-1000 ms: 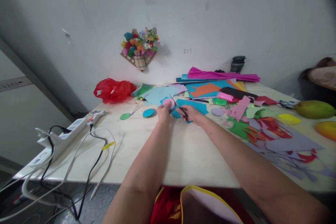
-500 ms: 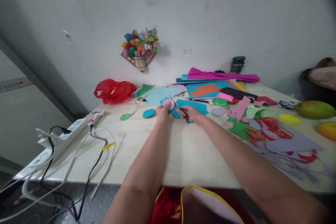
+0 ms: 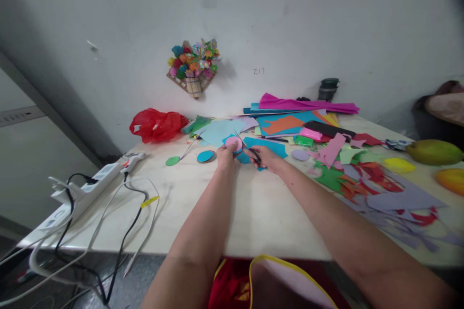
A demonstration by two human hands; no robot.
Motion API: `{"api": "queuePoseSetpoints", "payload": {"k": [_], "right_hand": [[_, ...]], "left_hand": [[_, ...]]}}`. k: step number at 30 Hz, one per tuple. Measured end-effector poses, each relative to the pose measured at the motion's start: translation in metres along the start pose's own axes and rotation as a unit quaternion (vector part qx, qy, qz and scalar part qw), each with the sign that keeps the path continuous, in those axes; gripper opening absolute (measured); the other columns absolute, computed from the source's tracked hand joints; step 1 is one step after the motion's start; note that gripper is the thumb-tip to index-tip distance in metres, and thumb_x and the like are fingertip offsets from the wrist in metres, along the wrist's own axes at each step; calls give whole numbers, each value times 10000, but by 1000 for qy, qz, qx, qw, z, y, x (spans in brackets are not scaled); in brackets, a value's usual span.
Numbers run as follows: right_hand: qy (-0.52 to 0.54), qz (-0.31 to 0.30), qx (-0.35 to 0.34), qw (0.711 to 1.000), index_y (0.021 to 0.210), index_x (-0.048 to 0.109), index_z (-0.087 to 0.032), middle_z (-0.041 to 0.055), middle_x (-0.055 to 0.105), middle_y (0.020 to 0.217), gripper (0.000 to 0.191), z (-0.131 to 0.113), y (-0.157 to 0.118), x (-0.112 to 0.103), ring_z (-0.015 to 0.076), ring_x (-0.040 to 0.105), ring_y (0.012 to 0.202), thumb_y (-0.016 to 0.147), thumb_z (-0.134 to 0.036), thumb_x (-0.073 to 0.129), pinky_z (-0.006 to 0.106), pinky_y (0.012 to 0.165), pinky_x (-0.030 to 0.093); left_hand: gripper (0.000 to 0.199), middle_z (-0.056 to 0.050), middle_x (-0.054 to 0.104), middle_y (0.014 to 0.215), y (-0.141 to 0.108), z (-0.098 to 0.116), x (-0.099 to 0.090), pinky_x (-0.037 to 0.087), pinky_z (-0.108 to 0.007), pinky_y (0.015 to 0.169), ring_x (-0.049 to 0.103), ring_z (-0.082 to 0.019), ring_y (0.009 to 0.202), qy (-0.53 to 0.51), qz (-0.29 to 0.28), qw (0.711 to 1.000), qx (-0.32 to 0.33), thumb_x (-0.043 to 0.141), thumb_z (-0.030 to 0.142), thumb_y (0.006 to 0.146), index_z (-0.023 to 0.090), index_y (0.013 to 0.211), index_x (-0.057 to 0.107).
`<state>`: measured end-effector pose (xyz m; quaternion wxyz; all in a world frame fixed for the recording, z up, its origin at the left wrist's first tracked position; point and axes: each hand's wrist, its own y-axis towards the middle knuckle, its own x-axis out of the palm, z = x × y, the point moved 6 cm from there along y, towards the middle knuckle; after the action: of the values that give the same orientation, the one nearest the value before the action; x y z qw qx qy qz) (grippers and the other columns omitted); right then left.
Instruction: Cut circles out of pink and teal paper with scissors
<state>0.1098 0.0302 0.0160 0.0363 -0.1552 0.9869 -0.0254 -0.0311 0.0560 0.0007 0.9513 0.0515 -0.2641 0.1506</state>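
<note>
My left hand [image 3: 226, 152] pinches a pink paper circle [image 3: 234, 144] lying against a piece of blue paper [image 3: 227, 138]. Just to the right, my right hand [image 3: 261, 155] is closed round the black handles of the scissors [image 3: 254, 154], whose blades point up and left beside the circle. A larger blue sheet [image 3: 271, 148] lies on the table beneath and behind my right hand. Left of my hands are some blue discs [image 3: 206, 156] and a green disc [image 3: 173, 161].
Paper scraps [image 3: 384, 183] cover the right of the table [image 3: 268, 217], near two mangoes [image 3: 435, 151]. A red plastic bag [image 3: 157, 125] sits at the back left. A power strip [image 3: 87, 193] with cables lies at the left edge. Coloured sheets [image 3: 308, 104] are by the wall.
The pink circle and blue piece have shifted and turned slightly in my left hand. My right hand has barely moved.
</note>
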Motion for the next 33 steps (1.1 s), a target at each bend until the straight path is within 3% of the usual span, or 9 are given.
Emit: {"api": "queuePoseSetpoints", "payload": {"k": [8,23,33], "right_hand": [[0,5,-11,1000,644,509,-185,-59,481,466,339,-2,1,1,60,398,364,609,-416,754,194,384,269],[-13,-16,-63,998,627,500,-191,-55,472,468,401,3,9,-2,69,389,370,601,-491,764,210,361,273],[-10,-14,-71,997,624,518,-181,-66,448,444,367,5,11,-1,61,364,350,607,-444,774,212,359,264]], "left_hand": [[271,-107,689,706,3,2,0,537,-356,705,674,-220,687,3,-29,1000,3,790,226,556,90,759,674],[204,-109,697,722,-2,9,1,554,-376,749,696,-234,718,-2,-35,999,-17,768,151,598,88,761,664],[188,-121,707,746,-1,9,-1,562,-353,722,687,-210,671,1,-47,999,-18,754,148,617,67,768,678]]}}
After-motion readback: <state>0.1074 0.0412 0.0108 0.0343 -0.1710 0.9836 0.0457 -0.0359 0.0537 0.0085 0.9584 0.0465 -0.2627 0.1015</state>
